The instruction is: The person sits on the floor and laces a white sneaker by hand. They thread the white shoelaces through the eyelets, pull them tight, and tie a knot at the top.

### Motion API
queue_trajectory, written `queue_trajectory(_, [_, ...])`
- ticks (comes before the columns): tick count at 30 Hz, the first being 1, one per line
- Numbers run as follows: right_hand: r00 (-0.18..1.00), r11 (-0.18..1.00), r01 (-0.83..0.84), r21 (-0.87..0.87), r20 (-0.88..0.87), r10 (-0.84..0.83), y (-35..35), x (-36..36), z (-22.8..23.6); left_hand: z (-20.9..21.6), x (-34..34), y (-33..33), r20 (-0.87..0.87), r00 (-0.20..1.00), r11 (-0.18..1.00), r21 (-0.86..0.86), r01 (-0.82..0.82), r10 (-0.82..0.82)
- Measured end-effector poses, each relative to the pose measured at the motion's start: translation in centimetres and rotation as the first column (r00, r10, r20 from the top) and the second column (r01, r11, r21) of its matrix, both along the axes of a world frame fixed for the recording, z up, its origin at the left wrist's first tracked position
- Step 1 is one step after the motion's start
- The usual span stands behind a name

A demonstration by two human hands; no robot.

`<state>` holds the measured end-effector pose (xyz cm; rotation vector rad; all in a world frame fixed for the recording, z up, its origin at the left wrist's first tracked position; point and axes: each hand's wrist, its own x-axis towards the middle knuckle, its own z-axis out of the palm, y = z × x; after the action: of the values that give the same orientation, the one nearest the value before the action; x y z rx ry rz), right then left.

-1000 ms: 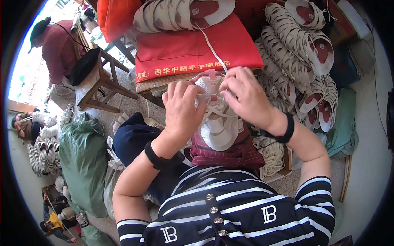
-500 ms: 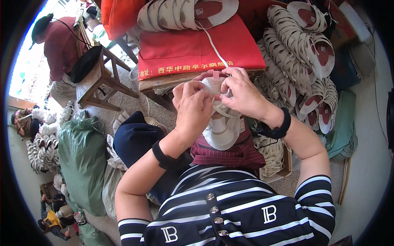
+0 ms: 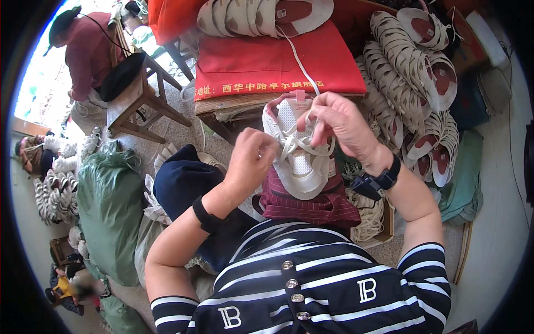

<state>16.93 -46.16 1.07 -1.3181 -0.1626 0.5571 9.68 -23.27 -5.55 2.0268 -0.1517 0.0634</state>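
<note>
A white sneaker [image 3: 307,181] with a dark pink lining lies toe toward me on maroon striped cloth [image 3: 303,209] over my lap. White shoelace [image 3: 295,142] crosses its tongue through the eyelets. My right hand [image 3: 346,123] is at the shoe's upper right, thumb and fingers pinching the lace. A length of lace runs from there up over the red cloth. My left hand [image 3: 253,158] is beside the shoe's left edge with its fingers curled. Blurred fingertips hide whether any lace is between them.
Red cloth [image 3: 267,64] covers a wooden bench ahead, with nested sneakers [image 3: 245,19] on it. More stacked sneakers [image 3: 400,61] are at the right. A box of laces [image 3: 370,220] stands by my right side. Left are a green sack [image 3: 108,217], a stool [image 3: 144,103] and a seated person [image 3: 92,53].
My hands have moved apart, left hand down and leftward, right hand slightly right, uncovering the crossed lace. The head view has shifted slightly.
</note>
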Motion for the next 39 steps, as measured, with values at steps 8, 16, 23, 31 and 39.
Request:
queue_trajectory(8, [0.941, 0.95, 0.305, 0.059, -0.17, -0.292, -3.4, 2.5, 0.5, -0.8, -0.9, 0.4, 0.139, 0.972, 0.939, 0.315, 0.14, -0.192])
queue_trajectory(16, [0.716, 0.597, 0.693, 0.405, -0.281, -0.639, -17.6, 7.1, 4.1, 4.1, 1.1, 2.3, -0.3, 0.903, 0.943, -0.222, 0.248, -0.308])
queue_trajectory(23, [0.648, 0.512, 0.752, 0.415, -0.325, -0.689, -17.6, 6.4, 4.6, 2.9, 1.0, 1.3, -0.117, 0.989, 0.994, -0.072, 0.08, -0.088])
queue_trajectory(31, [0.683, 0.498, 0.709, 0.499, -0.31, -0.661, -20.8, 7.2, 6.0, 2.8, 1.6, 1.6, -0.187, 0.977, 0.934, -0.357, 0.029, -0.102])
queue_trajectory(39, [0.651, 0.504, 0.731, 0.459, -0.25, -0.717, -22.5, 7.9, 6.8, 3.0, 2.8, 1.9, -0.145, 0.921, 0.908, -0.278, 0.313, -0.362])
